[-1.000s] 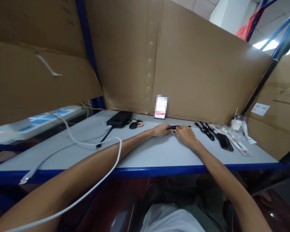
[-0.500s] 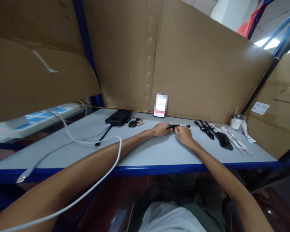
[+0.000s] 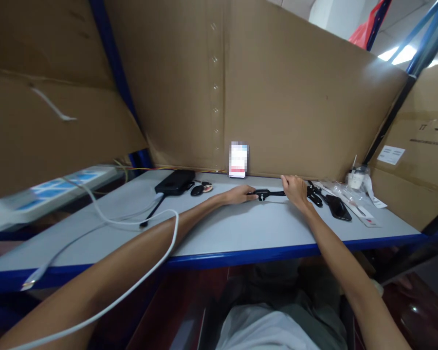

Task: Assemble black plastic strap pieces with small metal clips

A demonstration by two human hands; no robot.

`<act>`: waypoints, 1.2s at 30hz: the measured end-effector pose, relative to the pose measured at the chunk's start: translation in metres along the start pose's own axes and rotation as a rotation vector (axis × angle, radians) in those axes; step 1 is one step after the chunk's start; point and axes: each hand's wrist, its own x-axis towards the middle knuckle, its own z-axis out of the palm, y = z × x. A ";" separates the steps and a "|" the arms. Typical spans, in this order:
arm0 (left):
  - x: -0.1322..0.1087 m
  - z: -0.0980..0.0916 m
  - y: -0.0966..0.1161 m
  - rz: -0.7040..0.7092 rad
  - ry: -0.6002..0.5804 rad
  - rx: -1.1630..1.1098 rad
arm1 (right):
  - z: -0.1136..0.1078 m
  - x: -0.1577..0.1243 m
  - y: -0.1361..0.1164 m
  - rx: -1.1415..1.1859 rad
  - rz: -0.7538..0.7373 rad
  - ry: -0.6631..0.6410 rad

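A thin black strap-like part (image 3: 270, 194) lies on the grey table (image 3: 241, 228) between my two hands. My left hand (image 3: 241, 195) rests on the table with its fingers pinched on the part's left end. My right hand (image 3: 295, 189) has its fingers curled over the part's right end, close to a small heap of black straps (image 3: 315, 194). A black smartwatch body (image 3: 338, 207) lies just right of that heap.
A blurred phone (image 3: 238, 160) leans upright against the cardboard wall (image 3: 277, 97). A black power bank (image 3: 174, 181), a dark key fob (image 3: 199, 189) and a white cable (image 3: 131, 218) lie at the left. A small white bottle (image 3: 355, 179) and plastic packets (image 3: 354, 206) sit at the right.
My right hand has moved right and back, away from the left hand, uncovering the length of the black part. The view has shifted slightly left.
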 end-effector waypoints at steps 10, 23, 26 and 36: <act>0.000 -0.006 -0.004 -0.058 -0.107 -0.186 | 0.007 -0.001 0.000 0.315 -0.304 -0.349; 0.004 -0.006 -0.010 -0.001 -0.134 -0.127 | 0.026 0.002 0.006 0.462 -0.304 -0.498; 0.004 -0.006 -0.011 -0.005 -0.141 -0.126 | 0.025 0.001 0.005 0.450 -0.309 -0.500; 0.005 -0.005 -0.014 0.007 -0.123 -0.073 | 0.025 0.001 0.005 0.437 -0.301 -0.495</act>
